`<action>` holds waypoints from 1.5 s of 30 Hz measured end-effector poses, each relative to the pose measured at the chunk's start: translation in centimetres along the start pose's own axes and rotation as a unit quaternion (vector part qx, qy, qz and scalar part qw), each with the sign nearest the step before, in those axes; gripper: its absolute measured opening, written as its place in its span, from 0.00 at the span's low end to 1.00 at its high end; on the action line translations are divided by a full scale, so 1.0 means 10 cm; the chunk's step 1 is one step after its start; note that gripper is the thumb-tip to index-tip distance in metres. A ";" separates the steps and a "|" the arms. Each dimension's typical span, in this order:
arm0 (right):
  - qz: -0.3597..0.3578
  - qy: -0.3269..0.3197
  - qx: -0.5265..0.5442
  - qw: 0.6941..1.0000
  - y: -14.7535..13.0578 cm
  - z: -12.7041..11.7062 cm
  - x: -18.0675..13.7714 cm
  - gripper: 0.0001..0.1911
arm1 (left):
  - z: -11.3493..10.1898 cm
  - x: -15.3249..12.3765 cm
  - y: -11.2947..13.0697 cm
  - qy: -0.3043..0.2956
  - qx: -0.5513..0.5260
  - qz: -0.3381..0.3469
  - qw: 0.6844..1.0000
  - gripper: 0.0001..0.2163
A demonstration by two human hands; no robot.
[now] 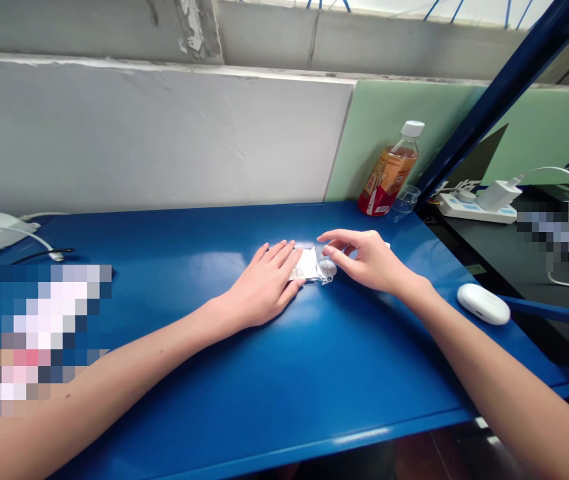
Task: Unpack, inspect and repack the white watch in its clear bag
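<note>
Pressing palm-down on the blue table (314,373), seen from the head camera: left hand (264,287) spread flat, fingers straight and close together, tips resting on the left part of a small clear packet (312,265). Probably pinning the slippery film against sliding. Gripping nothing, only bearing down.

Lying mid-table between both hands: that packet, crinkled and shiny, something white inside, contents too small to tell.

Arching over the packet's right end: right hand (364,260), thumb and forefinger brought together on that edge in a light pinch, other fingers loosely curled and lifted off the surface. Seemingly a fingertip hold suited to so thin a thing.

Standing upright at the back, well apart from both hands: bottle (389,173) of amber drink, white cap on. Resting near the right forearm, close to the table's right edge: white earbud case (483,304). Sitting further right on a darker surface: power strip (469,207) with a charger plugged in.
</note>
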State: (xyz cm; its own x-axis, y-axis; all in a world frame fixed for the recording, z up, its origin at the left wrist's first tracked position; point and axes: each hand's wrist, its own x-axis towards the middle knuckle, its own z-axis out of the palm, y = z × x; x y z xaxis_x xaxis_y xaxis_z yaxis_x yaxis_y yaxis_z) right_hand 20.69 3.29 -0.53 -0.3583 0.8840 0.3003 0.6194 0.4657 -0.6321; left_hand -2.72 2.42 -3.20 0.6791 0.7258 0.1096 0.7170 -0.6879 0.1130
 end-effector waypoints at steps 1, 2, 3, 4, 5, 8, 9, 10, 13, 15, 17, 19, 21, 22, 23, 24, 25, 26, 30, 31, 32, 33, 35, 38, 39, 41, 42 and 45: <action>-0.002 -0.008 0.017 1.000 0.01 0.00 0.00 0.13 | 0.00 0.00 0.00 0.003 -0.001 0.002 1.000 0.27; -0.005 -0.018 0.032 0.999 0.02 0.01 0.00 0.12 | 0.00 0.00 0.00 0.005 -0.001 0.004 1.000 0.27; -0.009 -0.029 0.042 0.999 0.04 0.01 0.00 0.12 | 0.00 0.00 0.00 0.007 -0.001 0.006 1.000 0.27; -0.013 -0.038 0.045 0.998 0.05 0.01 0.00 0.12 | 0.00 0.00 0.00 0.008 0.000 0.006 1.000 0.27; -0.018 -0.046 0.042 0.998 0.05 0.02 0.00 0.12 | 0.00 0.00 0.00 0.008 0.000 0.006 1.000 0.27; -0.055 -0.064 -0.010 0.996 0.03 0.02 -0.01 0.14 | 0.00 0.00 0.00 0.007 -0.001 0.006 1.000 0.27; -0.070 -0.067 -0.039 0.995 0.01 0.03 -0.02 0.16 | 0.00 0.00 0.00 0.007 -0.002 0.007 1.000 0.27; -0.082 -0.067 -0.070 0.992 0.00 0.03 -0.02 0.17 | 0.00 0.00 0.00 0.008 -0.002 0.008 1.000 0.27; -0.102 -0.067 -0.140 0.983 -0.05 0.06 -0.05 0.15 | 0.01 0.00 0.00 0.014 -0.002 0.008 1.000 0.26; -0.108 -0.073 -0.154 0.979 -0.07 0.07 -0.05 0.12 | 0.01 -0.01 0.00 0.018 -0.004 0.009 1.000 0.26; -0.111 -0.076 -0.154 0.979 -0.08 0.08 -0.06 0.12 | 0.01 -0.01 0.00 0.022 -0.007 0.011 1.000 0.26; -0.110 -0.079 -0.145 0.980 -0.08 0.07 -0.05 0.13 | 0.00 -0.01 -0.01 0.023 -0.010 0.012 1.000 0.26; -0.108 -0.087 -0.130 0.982 -0.08 0.07 -0.05 0.12 | 0.00 -0.01 -0.01 0.023 -0.011 0.013 1.000 0.26; -0.109 -0.092 -0.121 0.982 -0.08 0.06 -0.04 0.12 | 0.00 -0.01 -0.01 0.024 -0.011 0.013 1.000 0.26; -0.110 -0.097 -0.113 0.983 -0.09 0.06 -0.04 0.11 | 0.00 0.00 -0.01 0.025 -0.012 0.013 1.000 0.26; -0.111 -0.102 -0.108 0.983 -0.09 0.06 -0.04 0.11 | 0.00 0.00 -0.01 0.027 -0.013 0.014 0.999 0.26; -0.113 -0.107 -0.105 0.982 -0.09 0.06 -0.03 0.11 | 0.01 0.00 -0.01 0.028 -0.013 0.015 0.999 0.26; -0.114 -0.111 -0.106 0.982 -0.10 0.06 -0.03 0.11 | 0.01 0.00 -0.01 0.029 -0.013 0.016 0.999 0.26; -0.124 -0.123 -0.129 0.976 -0.11 0.06 -0.04 0.13 | 0.01 0.00 -0.01 0.025 -0.007 0.016 1.000 0.26; -0.129 -0.125 -0.137 0.974 -0.12 0.06 -0.05 0.14 | 0.01 0.00 -0.01 0.024 -0.006 0.016 1.000 0.26; -0.134 -0.127 -0.144 0.972 -0.12 0.06 -0.05 0.14 | 0.01 -0.01 -0.01 0.024 -0.005 0.016 1.000 0.26; -0.138 -0.127 -0.151 0.970 -0.12 0.06 -0.06 0.14 | 0.01 -0.01 -0.01 0.023 -0.005 0.016 1.000 0.26; -0.143 -0.126 -0.165 0.968 -0.11 0.07 -0.07 0.15 | 0.01 -0.01 -0.01 0.024 -0.003 0.017 1.000 0.26; -0.142 -0.122 -0.171 0.967 -0.11 0.08 -0.08 0.15 | 0.00 -0.01 -0.01 0.024 -0.001 0.018 1.000 0.26; -0.139 -0.121 -0.167 0.969 -0.11 0.08 -0.08 0.15 | 0.00 -0.01 -0.01 0.024 0.000 0.018 1.000 0.26; -0.130 -0.119 -0.151 0.973 -0.13 0.09 -0.07 0.16 | 0.00 -0.01 -0.01 0.025 -0.001 0.018 1.000 0.26; -0.124 -0.119 -0.140 0.975 -0.14 0.08 -0.07 0.16 | 0.00 -0.01 -0.01 0.025 -0.001 0.018 1.000 0.26; -0.101 -0.125 -0.100 0.982 -0.18 0.07 -0.06 0.17 | -0.01 -0.01 -0.01 0.027 -0.002 0.019 0.999 0.25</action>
State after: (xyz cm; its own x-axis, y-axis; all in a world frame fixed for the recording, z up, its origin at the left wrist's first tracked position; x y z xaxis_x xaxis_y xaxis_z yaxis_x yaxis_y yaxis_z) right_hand 19.30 1.95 -0.10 -0.6329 0.7465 0.2053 0.6336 0.6518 -0.4169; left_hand -2.86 2.43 -3.16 0.6966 0.6977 0.1670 0.6899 -0.7153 0.1109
